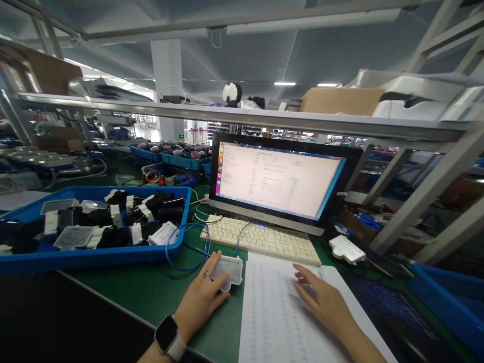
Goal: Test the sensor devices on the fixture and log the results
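Observation:
My left hand [202, 295], with a ring and a smartwatch on the wrist, rests on a small white device [229, 270] on the green mat, fingers laid over its left side. A blue cable [189, 247] loops from the device. My right hand [321, 297] lies flat with fingers spread on a printed sheet of paper [272, 317], holding nothing. Just beyond both hands sits a cream keyboard [260, 239], and behind it a monitor [280, 181] shows a bright window.
A blue tray [94, 254] at left holds several black and white devices. Another white device [346, 248] lies right of the keyboard. A blue bin [449, 297] stands at far right. More blue trays sit behind, and a metal shelf bar [242, 118] crosses overhead.

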`<state>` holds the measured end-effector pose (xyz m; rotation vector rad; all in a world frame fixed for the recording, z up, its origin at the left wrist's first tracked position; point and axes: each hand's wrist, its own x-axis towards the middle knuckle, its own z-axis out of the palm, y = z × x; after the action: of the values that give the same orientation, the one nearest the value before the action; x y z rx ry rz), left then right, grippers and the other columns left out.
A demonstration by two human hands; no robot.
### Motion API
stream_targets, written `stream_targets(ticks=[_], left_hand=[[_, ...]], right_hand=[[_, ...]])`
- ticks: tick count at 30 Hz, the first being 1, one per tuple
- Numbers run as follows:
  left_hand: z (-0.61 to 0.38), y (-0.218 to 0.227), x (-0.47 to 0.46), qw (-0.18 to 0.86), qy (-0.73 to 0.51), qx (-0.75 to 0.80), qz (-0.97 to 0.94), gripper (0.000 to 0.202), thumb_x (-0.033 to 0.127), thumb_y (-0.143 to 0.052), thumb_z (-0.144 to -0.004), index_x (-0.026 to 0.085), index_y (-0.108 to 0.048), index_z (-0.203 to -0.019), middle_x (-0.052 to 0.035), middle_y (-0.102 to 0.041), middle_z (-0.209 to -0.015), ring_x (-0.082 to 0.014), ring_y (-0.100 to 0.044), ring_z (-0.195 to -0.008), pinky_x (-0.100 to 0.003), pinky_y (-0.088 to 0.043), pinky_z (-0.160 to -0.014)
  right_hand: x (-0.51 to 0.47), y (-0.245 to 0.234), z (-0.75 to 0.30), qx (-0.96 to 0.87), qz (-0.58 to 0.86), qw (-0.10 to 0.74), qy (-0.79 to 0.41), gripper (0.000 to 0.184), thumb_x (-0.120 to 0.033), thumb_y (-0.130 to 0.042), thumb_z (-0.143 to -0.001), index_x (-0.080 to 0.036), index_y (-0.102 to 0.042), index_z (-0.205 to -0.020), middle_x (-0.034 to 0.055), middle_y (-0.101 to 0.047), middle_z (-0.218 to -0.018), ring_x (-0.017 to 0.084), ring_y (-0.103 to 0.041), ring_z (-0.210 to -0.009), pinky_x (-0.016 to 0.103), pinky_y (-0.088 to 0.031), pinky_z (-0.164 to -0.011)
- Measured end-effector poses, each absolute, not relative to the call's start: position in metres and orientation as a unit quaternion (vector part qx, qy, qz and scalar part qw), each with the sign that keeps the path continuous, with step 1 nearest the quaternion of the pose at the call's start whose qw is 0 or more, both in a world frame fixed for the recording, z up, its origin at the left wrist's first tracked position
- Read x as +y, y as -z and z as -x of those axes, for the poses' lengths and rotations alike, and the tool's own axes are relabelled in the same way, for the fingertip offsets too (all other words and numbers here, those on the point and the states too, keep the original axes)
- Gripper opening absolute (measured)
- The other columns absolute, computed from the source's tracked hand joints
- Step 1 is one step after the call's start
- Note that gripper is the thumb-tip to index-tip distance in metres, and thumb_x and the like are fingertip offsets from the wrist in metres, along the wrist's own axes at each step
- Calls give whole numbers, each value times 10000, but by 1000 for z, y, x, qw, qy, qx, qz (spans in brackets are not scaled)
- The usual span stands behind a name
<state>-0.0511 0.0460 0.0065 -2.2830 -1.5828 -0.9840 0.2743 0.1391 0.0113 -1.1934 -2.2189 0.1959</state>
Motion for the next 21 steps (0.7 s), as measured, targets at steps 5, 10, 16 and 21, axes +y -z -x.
stream_targets(ticks=[5, 10, 16, 21], left_hand=[[46, -10, 58, 104, 328, -535, 771, 312, 103, -692, -697, 192, -596, -980, -169, -366, -1408, -341, -386, -1278, -454, -453, -975], [45, -9, 61, 135, 350, -518, 769, 271, 134, -670, -711, 184, -605, -969, -175, -400, -1378, -340, -421, -1252, -452, -464, -964], [45, -8, 61, 150, 354, -516, 766, 279, 126, -632, -711, 197, -600, -979, -156, -405, -1375, -328, -433, -1244, -451, -479, -951], [45, -4, 62, 153, 365, -513, 762, 287, 126, -636, -706, 198, -593, -980, -157, -398, -1375, -329, -420, -1252, -461, -475, -951]], right_hand=[[146, -6, -270, -857, 423, 279, -95, 409, -416, -459, -866, -241, -524, -1230, 60, -661, -1033, 230, -640, -931, 376, -538, -805], [151, -6, -270, -850, 417, 291, -139, 413, -419, -451, -872, -221, -525, -1227, 84, -630, -1106, 234, -613, -996, 379, -517, -856], [151, -3, -271, -838, 421, 301, -176, 429, -440, -452, -871, -219, -525, -1231, 101, -599, -1158, 241, -586, -1048, 379, -493, -897], [158, -1, -272, -832, 437, 294, -176, 463, -465, -444, -866, -208, -512, -1245, 106, -608, -1142, 251, -584, -1044, 407, -474, -914]])
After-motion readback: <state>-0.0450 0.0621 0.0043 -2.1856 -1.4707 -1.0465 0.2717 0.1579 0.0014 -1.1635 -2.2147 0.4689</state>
